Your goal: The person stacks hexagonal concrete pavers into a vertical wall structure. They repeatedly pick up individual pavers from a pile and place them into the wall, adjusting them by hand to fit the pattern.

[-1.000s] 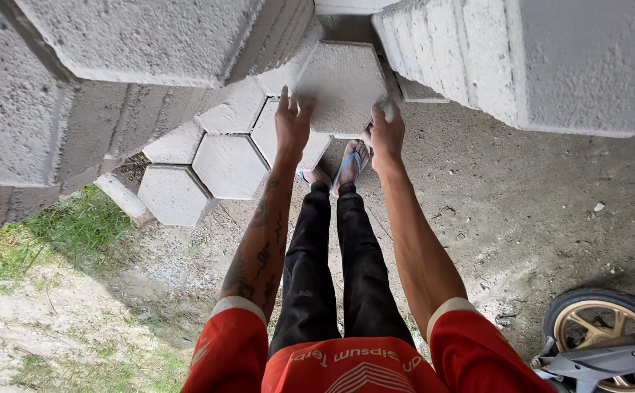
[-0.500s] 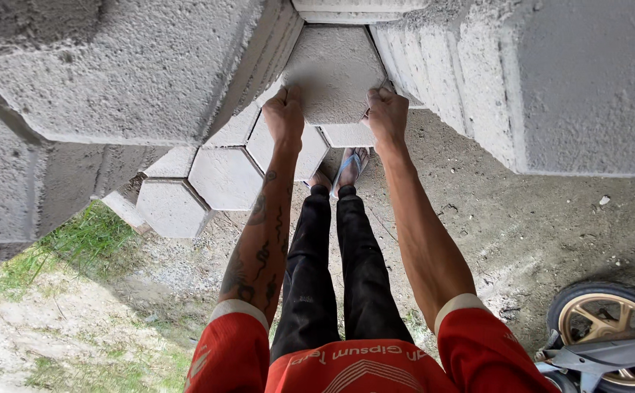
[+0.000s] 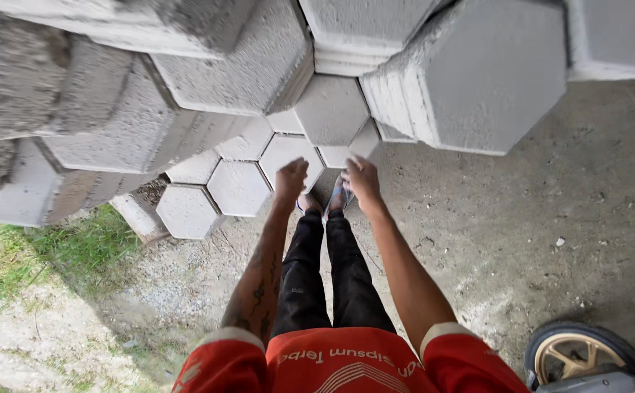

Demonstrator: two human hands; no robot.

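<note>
My left hand (image 3: 292, 177) and my right hand (image 3: 362, 177) are stretched out in front of me, side by side, fingers loose and holding nothing. Just beyond them a grey hexagonal concrete paver (image 3: 330, 109) rests flat on a stack, apart from both hands. More hexagonal pavers (image 3: 239, 187) lie in a row to the left of my left hand. My feet (image 3: 325, 200) stand right below the hands, at the foot of the stack.
Tall stacks of hexagonal concrete blocks (image 3: 492, 73) crowd the top and left of the view. Bare concrete ground (image 3: 550, 218) spreads to the right. Grass (image 3: 56, 247) and gravel lie at the left. A wheel with a gold rim (image 3: 586, 356) sits bottom right.
Both hands were gripping the hexagonal paver and pushing it onto the stack. They have let go and drawn back toward me; the paver stays on the stack.
</note>
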